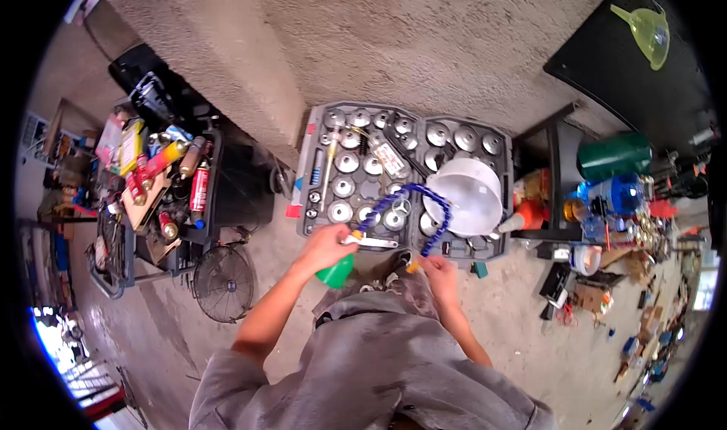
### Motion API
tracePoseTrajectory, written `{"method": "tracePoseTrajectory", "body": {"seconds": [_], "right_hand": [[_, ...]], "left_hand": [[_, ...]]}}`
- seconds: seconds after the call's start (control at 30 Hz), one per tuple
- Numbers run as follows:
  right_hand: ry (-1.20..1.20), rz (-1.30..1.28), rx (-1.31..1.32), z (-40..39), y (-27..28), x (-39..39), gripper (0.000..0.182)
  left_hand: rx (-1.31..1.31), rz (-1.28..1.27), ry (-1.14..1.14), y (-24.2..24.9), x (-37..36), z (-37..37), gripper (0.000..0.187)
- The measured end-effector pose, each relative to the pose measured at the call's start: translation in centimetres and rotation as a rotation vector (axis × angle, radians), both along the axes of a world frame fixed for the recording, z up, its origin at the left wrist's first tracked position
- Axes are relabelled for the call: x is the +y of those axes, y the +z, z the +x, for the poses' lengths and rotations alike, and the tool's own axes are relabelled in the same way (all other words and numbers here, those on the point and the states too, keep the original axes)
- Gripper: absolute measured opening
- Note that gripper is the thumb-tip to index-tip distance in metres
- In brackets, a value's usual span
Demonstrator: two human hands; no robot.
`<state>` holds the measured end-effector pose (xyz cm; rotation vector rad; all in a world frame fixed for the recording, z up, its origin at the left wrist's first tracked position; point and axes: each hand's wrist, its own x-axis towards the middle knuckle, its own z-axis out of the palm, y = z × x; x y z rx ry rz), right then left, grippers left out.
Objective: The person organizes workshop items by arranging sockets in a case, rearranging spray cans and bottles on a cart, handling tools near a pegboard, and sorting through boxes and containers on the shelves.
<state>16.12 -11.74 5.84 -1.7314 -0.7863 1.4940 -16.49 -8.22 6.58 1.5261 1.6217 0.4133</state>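
My left hand [326, 248] is closed around the upper part of a green bottle [335, 272] with a white and yellow piece at its top. From there a blue segmented hose [413, 191] arches up and over, then curves back down toward my right hand [439, 277]. That hand pinches the hose near its orange tip [413, 265]. Beyond my hands lies an opened grey tool case [304, 165] filled with round metal cup-shaped pieces [347, 162]. A white plastic bucket [473, 191] rests over the case's right half, with the hose passing in front of it.
A cart [204, 237] on the left carries spray cans [200, 188] and other items. Below it stands a round fan grille [223, 282]. To the right, shelves hold a green container [615, 156] and a blue bottle [625, 194]. A yellow funnel [650, 36] hangs at upper right.
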Motion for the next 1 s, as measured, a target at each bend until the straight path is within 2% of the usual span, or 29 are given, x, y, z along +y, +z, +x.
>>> {"method": "tracePoseTrajectory", "body": {"seconds": [0.03,0.07,0.13,0.17,0.23,0.37,0.43,0.5,0.63,0.77,0.83,0.97,1.0], "right_hand": [[0.069,0.055,-0.074,-1.0,-1.8,-0.1,0.024],[0.037,0.087,-0.003,-2.3,-3.6,0.1,0.025],[0.081,0.085,-0.024,-5.0,-2.3,1.5,0.025],[0.083,0.127,0.007,-5.3,-4.6,1.5,0.027],[0.175,0.09,-0.157,-6.7,-1.5,2.2,0.027],[0.153,0.012,-0.154,-6.2,-0.4,1.2,0.027],[0.01,0.05,-0.133,-4.5,-2.2,-0.3,0.027],[-0.041,0.014,-0.168,-2.1,-2.7,-1.6,0.025],[-0.198,-0.082,-0.232,3.3,-3.9,-2.5,0.024],[-0.31,-0.084,-0.155,6.9,-4.7,-1.2,0.026],[-0.34,-0.076,-0.107,7.9,-4.9,0.8,0.023],[-0.296,-0.08,-0.066,9.7,-7.5,4.6,0.022],[-0.345,-0.061,-0.054,9.6,-7.7,5.1,0.025]], "left_hand": [[-0.002,0.04,0.045,-0.4,-1.0,-1.1,0.039],[-0.055,0.007,0.106,-0.2,-1.5,-2.1,0.036],[-0.127,-0.032,0.156,-1.1,-2.4,-4.1,0.034],[-0.081,0.065,0.172,-2.3,-3.1,-5.1,0.033],[-0.044,0.16,0.181,-2.7,-3.4,-6.0,0.032],[-0.155,-0.025,0.149,0.2,-1.9,-5.9,0.034],[-0.124,-0.136,0.044,0.8,-0.8,-4.4,0.037],[-0.068,-0.052,-0.018,0.4,0.6,-1.9,0.043],[-0.022,-0.058,-0.204,1.0,4.3,4.3,0.045],[-0.044,-0.099,-0.233,1.0,7.4,9.2,0.048],[-0.048,-0.071,-0.243,-1.1,9.0,10.4,0.049],[-0.038,-0.172,-0.243,-4.8,11.6,11.8,0.052],[-0.066,-0.195,-0.225,-5.8,11.9,12.2,0.053]]}}
